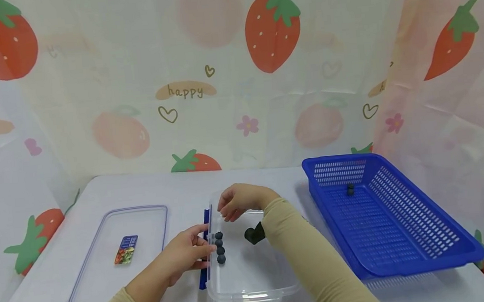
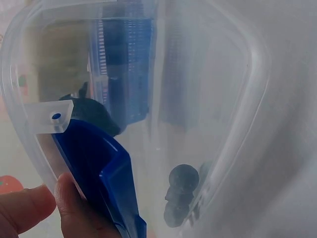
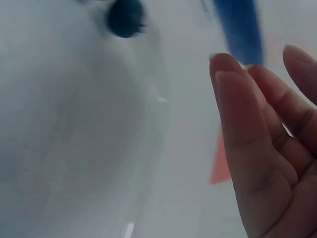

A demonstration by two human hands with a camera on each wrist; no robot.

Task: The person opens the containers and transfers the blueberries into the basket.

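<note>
A clear plastic box (image 1: 253, 284) lies in front of me, a blue latch (image 1: 203, 279) on its left side. My left hand (image 1: 186, 252) holds that side at the rim; in the left wrist view its fingertips are beside the blue latch (image 2: 106, 168). Several dark blue-grey balls, like blueberries (image 1: 219, 243), line the box's left wall inside. Over the far left corner of the box hovers my right hand (image 1: 244, 201), fingers loosely bent. Nothing shows between its fingertips in the right wrist view, where one dark ball (image 3: 125, 19) appears blurred.
To the right stands a blue perforated basket (image 1: 397, 247) with small dark pieces (image 1: 350, 189) near its far end. At the left lies a clear lid (image 1: 94, 284) with a purple-blue rim, a small printed card (image 1: 126, 250) on it. A strawberry-print sheet (image 1: 231, 123) hangs behind.
</note>
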